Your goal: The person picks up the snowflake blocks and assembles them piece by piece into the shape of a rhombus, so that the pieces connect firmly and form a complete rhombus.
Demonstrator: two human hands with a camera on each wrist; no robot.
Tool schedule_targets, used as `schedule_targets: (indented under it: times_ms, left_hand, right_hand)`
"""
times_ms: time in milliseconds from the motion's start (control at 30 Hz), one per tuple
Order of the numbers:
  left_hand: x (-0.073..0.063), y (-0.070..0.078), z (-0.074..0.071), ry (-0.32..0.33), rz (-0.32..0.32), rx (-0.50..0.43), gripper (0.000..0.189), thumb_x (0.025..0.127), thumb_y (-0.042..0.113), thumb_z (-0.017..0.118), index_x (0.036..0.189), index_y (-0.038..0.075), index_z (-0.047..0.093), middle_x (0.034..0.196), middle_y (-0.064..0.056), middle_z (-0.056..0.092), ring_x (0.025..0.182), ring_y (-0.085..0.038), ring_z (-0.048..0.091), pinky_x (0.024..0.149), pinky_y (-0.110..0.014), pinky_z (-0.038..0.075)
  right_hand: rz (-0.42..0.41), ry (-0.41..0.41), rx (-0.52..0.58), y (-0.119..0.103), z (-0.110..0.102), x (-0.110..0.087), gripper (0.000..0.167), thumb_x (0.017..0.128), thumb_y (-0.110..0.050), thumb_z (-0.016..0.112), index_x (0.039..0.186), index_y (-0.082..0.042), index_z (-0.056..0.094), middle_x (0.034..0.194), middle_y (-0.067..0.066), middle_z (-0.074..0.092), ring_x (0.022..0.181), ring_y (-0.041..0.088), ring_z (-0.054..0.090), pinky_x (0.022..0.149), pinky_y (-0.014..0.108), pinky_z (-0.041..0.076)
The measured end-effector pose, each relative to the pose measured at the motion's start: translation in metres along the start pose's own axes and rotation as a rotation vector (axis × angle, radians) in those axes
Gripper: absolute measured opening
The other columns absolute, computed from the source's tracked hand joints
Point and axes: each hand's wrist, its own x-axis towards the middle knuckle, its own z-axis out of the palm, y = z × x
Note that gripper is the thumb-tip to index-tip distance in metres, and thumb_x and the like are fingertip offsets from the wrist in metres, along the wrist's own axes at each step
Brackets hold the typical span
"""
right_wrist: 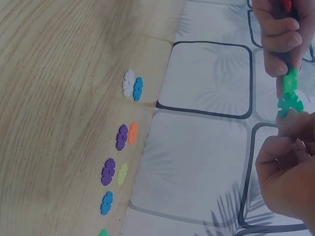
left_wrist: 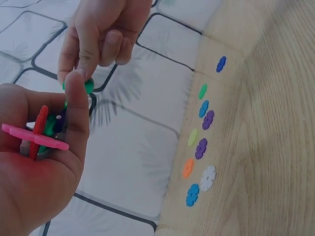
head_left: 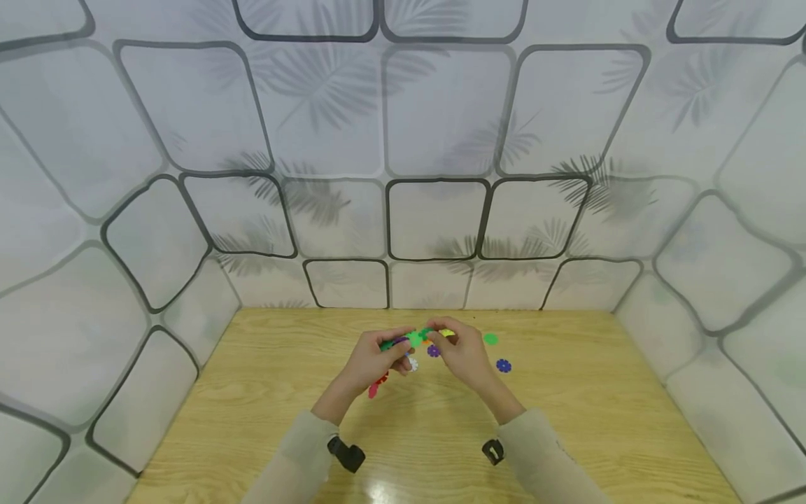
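Observation:
My left hand [head_left: 371,360] grips a chain of interlocking plastic snowflake discs. A pink disc [left_wrist: 54,142] and a red disc [left_wrist: 40,123] cross each other at the palm end, with dark green and purple pieces partly hidden by the fingers. A light green disc [right_wrist: 290,82] sticks out past the left fingertips. Joined or pressed against it is a darker green disc [right_wrist: 289,104], pinched between thumb and fingers of my right hand [head_left: 464,353]. Whether its slots are fully engaged I cannot tell. Both hands are held up over the table.
Loose discs lie on the wooden table [head_left: 252,420] beyond the hands: white [right_wrist: 128,82], orange [right_wrist: 132,133], purple [right_wrist: 108,171], yellow [right_wrist: 122,174] and blue [right_wrist: 106,203] among them. A green disc [head_left: 490,339] and a dark blue disc [head_left: 504,365] lie farther right. Patterned walls [head_left: 437,217] enclose the table.

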Motion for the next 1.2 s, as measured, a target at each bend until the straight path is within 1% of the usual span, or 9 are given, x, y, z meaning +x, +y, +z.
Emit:
schedule_targets:
  times_ms: [167,233,333,400,467,633,900,1000,1200]
  left_hand:
    - [-0.0019,0.0026,0.0030,0.006,-0.006,-0.036,0.043,0.108,0.006,0.059,0.149,-0.008,0.054,0.095,-0.005,0.072,0.072,-0.008,0.072,0.071,-0.027,0.065]
    - [-0.0027,0.0028,0.0036,0.006,-0.007,-0.044,0.044,0.108,0.005,0.059,0.149,-0.008,0.052,0.096,-0.006,0.072,0.072,-0.008,0.073,0.072,-0.027,0.065]
    - [-0.0038,0.0027,0.0040,0.000,-0.011,-0.058,0.045,0.108,0.005,0.058,0.150,-0.008,0.052,0.097,-0.006,0.072,0.073,-0.008,0.073,0.072,-0.027,0.066]
    - [-0.0043,0.0023,0.0037,-0.005,-0.015,-0.066,0.045,0.108,0.006,0.058,0.150,-0.007,0.052,0.097,-0.006,0.072,0.074,-0.008,0.073,0.073,-0.027,0.066]
    - [-0.0047,0.0021,0.0036,-0.007,-0.019,-0.073,0.044,0.108,0.006,0.058,0.150,-0.007,0.052,0.097,-0.005,0.072,0.074,-0.008,0.074,0.073,-0.027,0.066]
    - [-0.0047,0.0011,0.0035,-0.012,-0.011,-0.080,0.044,0.108,0.006,0.058,0.150,-0.007,0.052,0.097,-0.005,0.071,0.074,-0.007,0.074,0.073,-0.027,0.066]
    - [-0.0034,-0.0001,0.0040,-0.018,-0.002,-0.079,0.044,0.108,0.006,0.057,0.150,-0.007,0.052,0.097,-0.005,0.071,0.074,-0.008,0.074,0.073,-0.027,0.066]
    - [-0.0028,-0.0009,0.0043,-0.018,-0.008,-0.085,0.045,0.108,0.006,0.057,0.151,-0.007,0.052,0.097,-0.005,0.071,0.074,-0.008,0.074,0.073,-0.027,0.066]
    - [-0.0024,-0.0029,0.0037,-0.016,-0.035,-0.087,0.044,0.108,0.005,0.057,0.151,-0.004,0.052,0.096,-0.004,0.071,0.074,-0.008,0.075,0.073,-0.028,0.066]
  right_hand:
    - [-0.048,0.050,-0.044,-0.0016,0.0038,0.0000,0.019,0.101,-0.004,0.069,0.119,-0.002,0.076,0.113,0.017,0.076,0.053,0.006,0.053,0.045,0.017,0.035]
    - [-0.067,0.059,-0.052,-0.0011,0.0048,-0.0001,0.020,0.100,-0.001,0.070,0.119,-0.002,0.076,0.114,0.017,0.077,0.061,0.008,0.060,0.049,0.016,0.042]
    - [-0.094,0.062,-0.059,0.0007,0.0053,-0.0003,0.023,0.098,0.001,0.071,0.120,0.001,0.076,0.115,0.018,0.077,0.081,0.020,0.073,0.061,0.016,0.054]
    - [-0.103,0.061,-0.066,0.0013,0.0055,-0.0003,0.024,0.097,0.002,0.071,0.121,0.003,0.076,0.117,0.019,0.077,0.096,0.028,0.075,0.072,0.018,0.059]
    - [-0.099,0.060,-0.067,0.0013,0.0057,-0.0003,0.024,0.097,0.002,0.071,0.121,0.004,0.076,0.118,0.021,0.076,0.103,0.033,0.075,0.078,0.019,0.061]
    - [-0.097,0.075,-0.080,-0.0005,0.0070,-0.0002,0.024,0.097,0.004,0.071,0.120,0.003,0.077,0.116,0.021,0.077,0.099,0.034,0.075,0.075,0.019,0.059]
    - [-0.128,0.104,-0.095,0.0001,0.0082,-0.0003,0.022,0.095,0.005,0.073,0.116,0.004,0.078,0.111,0.020,0.078,0.077,0.013,0.067,0.058,0.017,0.051]
    - [-0.130,0.104,-0.100,0.0000,0.0080,-0.0006,0.021,0.094,0.005,0.073,0.115,0.004,0.078,0.110,0.019,0.078,0.077,0.009,0.066,0.058,0.016,0.051]
    - [-0.126,0.074,-0.134,-0.0037,0.0062,-0.0008,0.023,0.094,0.006,0.073,0.117,0.003,0.078,0.109,0.015,0.079,0.067,0.005,0.055,0.053,0.017,0.043]
